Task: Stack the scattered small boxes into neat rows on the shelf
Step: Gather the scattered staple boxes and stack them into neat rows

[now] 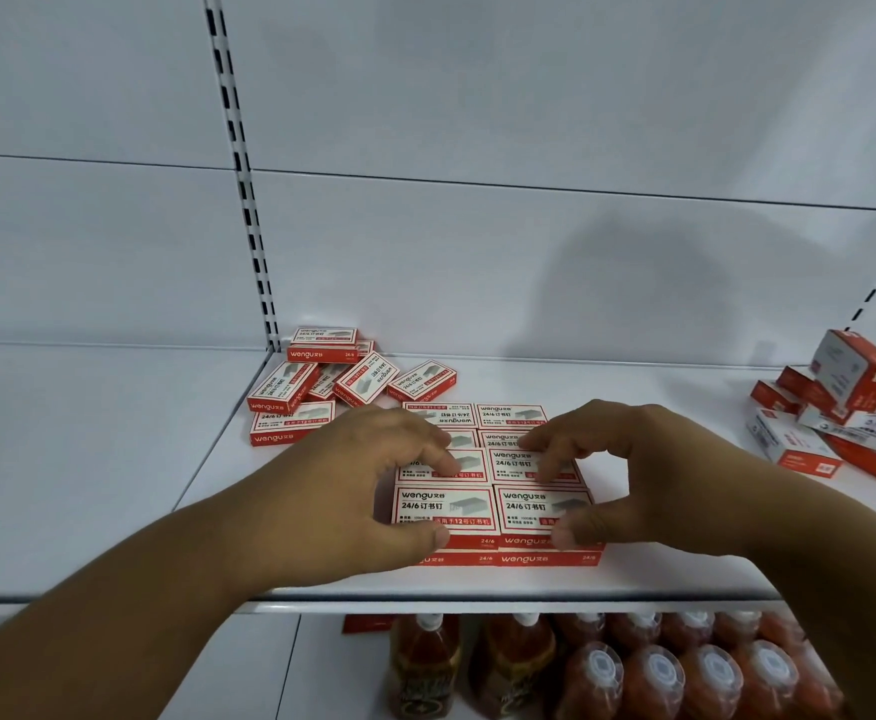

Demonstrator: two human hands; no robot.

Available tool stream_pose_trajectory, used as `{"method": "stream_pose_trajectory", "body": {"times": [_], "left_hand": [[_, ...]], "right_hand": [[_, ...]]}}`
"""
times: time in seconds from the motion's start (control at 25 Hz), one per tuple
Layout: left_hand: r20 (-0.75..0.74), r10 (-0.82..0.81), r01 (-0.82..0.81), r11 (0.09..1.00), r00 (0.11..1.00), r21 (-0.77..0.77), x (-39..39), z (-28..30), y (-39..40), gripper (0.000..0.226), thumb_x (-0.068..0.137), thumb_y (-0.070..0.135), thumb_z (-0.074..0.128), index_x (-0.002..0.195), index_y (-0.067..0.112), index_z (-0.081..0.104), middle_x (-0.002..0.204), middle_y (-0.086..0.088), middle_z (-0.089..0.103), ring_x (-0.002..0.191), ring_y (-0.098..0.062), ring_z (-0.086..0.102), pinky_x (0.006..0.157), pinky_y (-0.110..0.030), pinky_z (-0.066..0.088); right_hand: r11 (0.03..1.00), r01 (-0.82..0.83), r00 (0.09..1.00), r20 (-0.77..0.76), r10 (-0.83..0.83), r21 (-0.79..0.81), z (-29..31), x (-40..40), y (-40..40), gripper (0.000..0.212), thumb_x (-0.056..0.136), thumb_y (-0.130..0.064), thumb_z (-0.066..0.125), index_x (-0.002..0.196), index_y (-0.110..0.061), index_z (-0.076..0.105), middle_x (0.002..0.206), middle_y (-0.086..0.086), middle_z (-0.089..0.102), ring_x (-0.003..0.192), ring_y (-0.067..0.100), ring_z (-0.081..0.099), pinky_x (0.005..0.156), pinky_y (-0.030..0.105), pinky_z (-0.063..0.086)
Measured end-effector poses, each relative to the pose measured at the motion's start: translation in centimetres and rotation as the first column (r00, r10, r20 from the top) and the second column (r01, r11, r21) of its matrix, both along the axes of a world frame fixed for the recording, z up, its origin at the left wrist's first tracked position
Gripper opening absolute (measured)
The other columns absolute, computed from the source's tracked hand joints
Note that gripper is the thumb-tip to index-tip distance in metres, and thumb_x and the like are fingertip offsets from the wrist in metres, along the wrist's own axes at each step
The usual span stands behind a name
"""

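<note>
A: Obs. 1: the neat block of small red-and-white cardboard staple boxes (493,480) sits between the two hands on the white metal shelf (659,558), two columns wide, front row two layers high.

B: Hand state?

A: Left hand (373,475) grasps the block's left column: fingers curled onto the box tops, thumb against the front edge. Right hand (628,475) does the same on the right column, thumb on the front face.

B: Loose stock?

A: A scattered heap of the same red-and-white boxes (331,381) lies just beyond the left hand, some tilted and overlapping. A second jumble of red-and-white cartons (841,413) lies well to the right of the right hand.

B: Below?

A: Under both wrists, on the lower level, rows of reddish plastic bottles with clear caps (654,672).
</note>
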State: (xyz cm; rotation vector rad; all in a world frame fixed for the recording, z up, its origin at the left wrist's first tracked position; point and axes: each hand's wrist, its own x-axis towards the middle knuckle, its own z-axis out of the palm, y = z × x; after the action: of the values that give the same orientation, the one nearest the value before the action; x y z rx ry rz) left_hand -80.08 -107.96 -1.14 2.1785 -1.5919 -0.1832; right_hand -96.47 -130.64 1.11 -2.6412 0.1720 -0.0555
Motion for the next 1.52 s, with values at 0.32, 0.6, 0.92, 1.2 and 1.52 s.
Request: {"method": "stream_pose_trajectory", "body": {"times": [0.32, 0.6, 0.92, 1.2, 1.52], "left_hand": [[-0.032, 0.008, -0.010, 0.999, 0.999, -0.045, -0.4, -0.3, 0.4, 0.044, 0.078, 0.058, 0.069, 0.119, 0.051, 0.056, 0.120, 0.049, 0.034, 0.119, 0.030, 0.014, 0.094, -0.006, 0.020], [-0.130, 0.098, -0.113, 0.988, 0.987, -0.110, 1.9, 2.0, -1.4, 0.015, 0.089, 0.045, 0.061, 0.103, 0.042, 0.062, 0.106, 0.025, 0.057, 0.100, 0.009, 0.049, 0.077, -0.016, 0.042], [0.060, 0.121, -0.119, 0.992, 0.991, -0.043, 4.1, 2.8, -3.5, 0.020, 0.090, 0.041, 0.062, 0.110, 0.036, 0.063, 0.103, 0.022, 0.057, 0.096, 0.007, 0.051, 0.069, -0.010, 0.036], [0.585, 0.246, -0.375, 0.921, 0.773, 0.107, 8.7, 1.6, -6.3, 0.049, 0.083, 0.059, 0.054, 0.119, 0.026, 0.060, 0.114, 0.001, 0.057, 0.106, -0.023, 0.049, 0.085, -0.038, 0.038], [0.626, 0.347, -0.446, 0.895, 0.699, 0.001, 9.6, -0.2, -5.5, 0.059, 0.076, 0.063, 0.051, 0.118, 0.021, 0.056, 0.115, -0.001, 0.051, 0.109, -0.024, 0.045, 0.092, -0.039, 0.035]], "right_hand": [[0.999, -0.037, 0.999, -0.027, 0.037, -0.010, 0.5, 0.6, -0.2, 0.057, 0.051, -0.077, 0.067, 0.096, -0.042, 0.064, 0.120, -0.038, 0.056, 0.110, -0.004, 0.054, 0.096, 0.030, 0.049], [0.998, -0.049, 0.995, 0.085, 0.045, 0.048, 1.8, 4.3, 0.0, 0.034, 0.066, -0.065, 0.069, 0.087, -0.038, 0.066, 0.108, -0.028, 0.067, 0.101, 0.002, 0.062, 0.087, 0.029, 0.055], [0.998, -0.003, 0.995, 0.100, -0.003, 0.063, 1.5, 7.8, -0.6, 0.017, 0.075, -0.049, 0.071, 0.086, -0.036, 0.067, 0.106, -0.018, 0.070, 0.094, 0.006, 0.066, 0.082, 0.028, 0.058], [0.987, -0.042, 0.999, -0.025, 0.039, -0.155, 0.3, 14.4, -2.3, 0.031, 0.097, -0.031, 0.056, 0.128, -0.030, 0.059, 0.131, -0.010, 0.059, 0.100, 0.008, 0.058, 0.090, 0.025, 0.044], [0.944, -0.159, 0.983, -0.136, 0.124, -0.290, -0.3, 17.8, -3.6, 0.038, 0.089, -0.033, 0.068, 0.125, -0.032, 0.057, 0.129, -0.012, 0.057, 0.093, -0.001, 0.049, 0.085, 0.021, 0.037]]}}
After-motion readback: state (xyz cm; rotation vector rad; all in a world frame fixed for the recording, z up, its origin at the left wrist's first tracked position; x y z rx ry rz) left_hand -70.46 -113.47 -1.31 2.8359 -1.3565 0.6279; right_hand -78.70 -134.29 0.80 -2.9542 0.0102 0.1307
